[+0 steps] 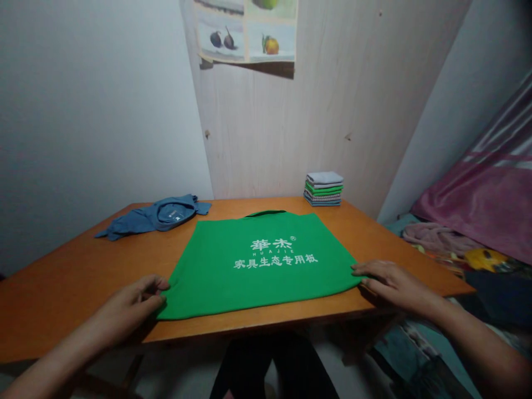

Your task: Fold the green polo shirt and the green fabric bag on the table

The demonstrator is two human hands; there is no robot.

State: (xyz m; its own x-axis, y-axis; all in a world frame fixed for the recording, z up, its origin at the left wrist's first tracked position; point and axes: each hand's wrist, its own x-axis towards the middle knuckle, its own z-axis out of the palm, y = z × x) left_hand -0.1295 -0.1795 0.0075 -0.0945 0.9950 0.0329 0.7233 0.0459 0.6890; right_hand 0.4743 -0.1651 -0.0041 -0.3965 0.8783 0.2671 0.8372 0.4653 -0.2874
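A green cloth bag [257,266] with white printed characters lies flat on the orange-brown wooden table [75,277], its handle at the far edge. My left hand [135,302] pinches the bag's near left corner, fingers curled closed on the fabric. My right hand [388,282] rests at the bag's near right corner, fingers together and pressing on or gripping the cloth edge.
A crumpled blue garment [160,216] lies at the table's far left. A stack of folded cloths [324,188] stands at the far right by the wooden wall panel. Bedding and clothes [469,233] lie to the right of the table. Dark-trousered legs show under the front edge.
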